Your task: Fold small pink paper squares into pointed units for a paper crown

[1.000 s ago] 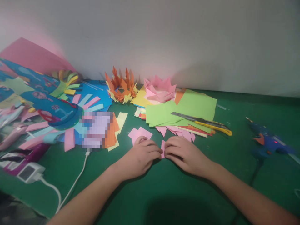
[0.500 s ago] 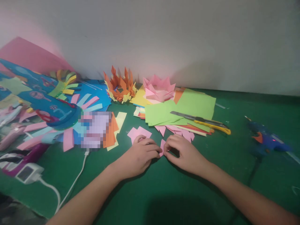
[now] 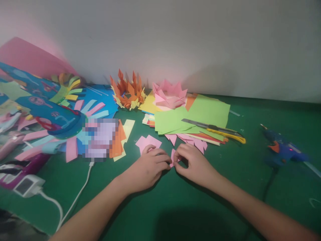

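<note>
Between my two hands is a small piece of pink paper, mostly hidden by my fingers. My left hand has its fingertips closed on the paper's left side, close to the green table. Thumb and forefinger of my right hand pinch its right side. Just beyond my left hand lie pink paper squares. Several pink paper triangles lie beyond my right hand, partly under the green paper sheets.
A yellow utility knife rests on the green sheets. Behind stand an orange folded-paper crown and a pink one. At right is a blue glue gun. A blurred-out phone, its white cable and a blue cone-shaped paper object occupy the left.
My right hand has shifted slightly left, its thumb and forefinger closer together on the pink paper. My left hand has barely moved. The whole view has shifted a little.
</note>
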`<control>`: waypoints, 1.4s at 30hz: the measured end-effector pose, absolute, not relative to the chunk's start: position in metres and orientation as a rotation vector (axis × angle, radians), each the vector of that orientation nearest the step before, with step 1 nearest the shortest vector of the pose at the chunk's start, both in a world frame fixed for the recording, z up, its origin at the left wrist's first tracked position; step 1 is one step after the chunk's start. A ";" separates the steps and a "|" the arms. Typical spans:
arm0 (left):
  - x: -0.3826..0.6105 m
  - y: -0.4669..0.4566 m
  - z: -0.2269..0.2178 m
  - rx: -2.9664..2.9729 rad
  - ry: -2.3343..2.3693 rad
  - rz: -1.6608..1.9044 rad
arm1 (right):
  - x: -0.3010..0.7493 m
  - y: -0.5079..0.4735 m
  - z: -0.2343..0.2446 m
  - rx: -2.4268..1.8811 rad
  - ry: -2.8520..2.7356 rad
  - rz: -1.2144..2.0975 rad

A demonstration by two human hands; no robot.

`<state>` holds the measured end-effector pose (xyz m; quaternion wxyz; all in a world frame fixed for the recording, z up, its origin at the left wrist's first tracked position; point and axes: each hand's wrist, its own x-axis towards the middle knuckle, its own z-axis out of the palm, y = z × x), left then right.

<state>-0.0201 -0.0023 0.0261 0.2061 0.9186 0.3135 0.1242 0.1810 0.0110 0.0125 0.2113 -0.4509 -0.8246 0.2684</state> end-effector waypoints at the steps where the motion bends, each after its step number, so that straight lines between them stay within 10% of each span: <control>1: -0.020 -0.002 0.026 2.559 0.874 0.347 | 0.180 0.011 0.012 -1.260 -2.286 0.745; 42: -0.015 -0.004 0.017 2.635 0.809 0.313 | 0.183 0.016 0.012 -1.239 -2.218 0.829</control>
